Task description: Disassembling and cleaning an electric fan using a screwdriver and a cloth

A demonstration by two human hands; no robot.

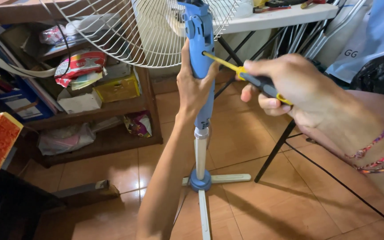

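I have my right hand (290,82) closed around the black-and-yellow handle of a screwdriver (245,73), fingers curled tight on the grip, with the yellow shaft running left and its tip seated against the side of the blue fan column (200,53). My left hand (194,86) wraps that same column from the near side, fingers out of sight behind it and thumb along the front, steadying it just below where the tip meets the plastic. The column stands upright in front of me, dropping into a pale inner pole (200,153) and a blue hub with white cross-shaped base legs (221,179) on the orange floor tiles (290,209). As I judge it, the screw work is under way: the tip is engaged, but I cannot tell whether the screw is partly out or fully in, and the column housing looks closed and in one piece. Above, the white wire grille (143,31) is mounted at the head. Farther off, a wooden shelf (112,109) with boxes and bags sits to the left, and a white folding table (281,18) stands behind the fan.
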